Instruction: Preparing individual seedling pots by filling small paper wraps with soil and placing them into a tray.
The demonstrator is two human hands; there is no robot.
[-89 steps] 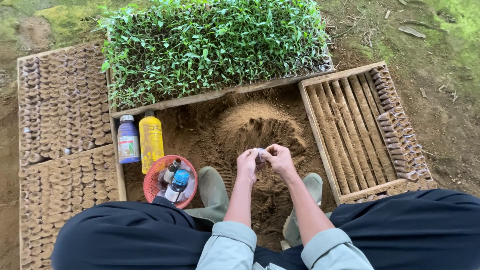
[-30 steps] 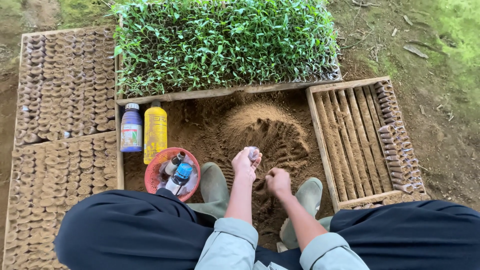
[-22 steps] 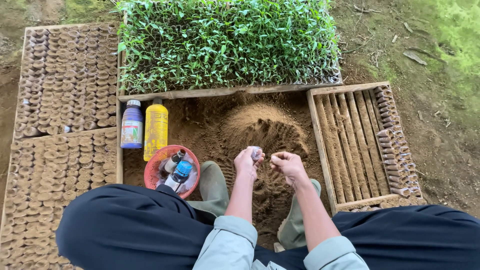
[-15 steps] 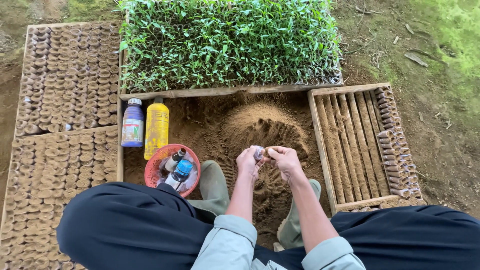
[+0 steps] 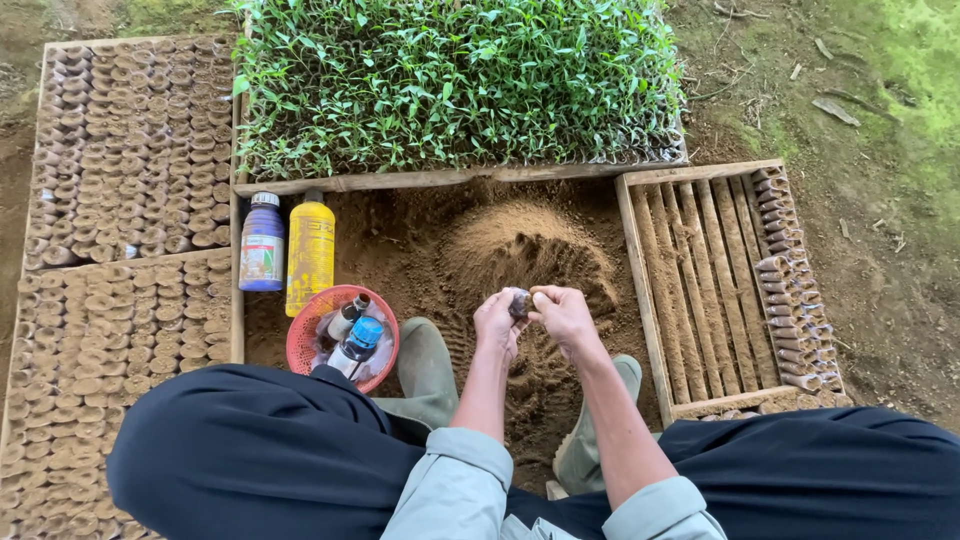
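Seedling pot (image 5: 520,303), a small dark rolled cup, sits pinched between both hands above the near slope of the soil mound (image 5: 520,250). In the head view, the left hand (image 5: 497,322) curls closed around its left side, while the right hand (image 5: 563,315) nips the rim with thumb and fingertips; whether the cup is filled cannot be told.

It looks light and soft-walled, likely to crush or unroll if squeezed, so a gentle grip round the body, with a finger under the base, seems the safest hold.

Beyond the mound a wooden tray of green seedlings (image 5: 460,80) runs along the far edge of the dirt patch. At the patch's left edge stand a blue-capped bottle (image 5: 262,243) and a yellow bottle (image 5: 310,253), just beside a red basket (image 5: 305,335) holding small bottles. Trays of rolled pots (image 5: 120,200) lie left; a slatted crate (image 5: 710,280) with one row of pots lies right. Green boots (image 5: 425,365) rest on the soil.
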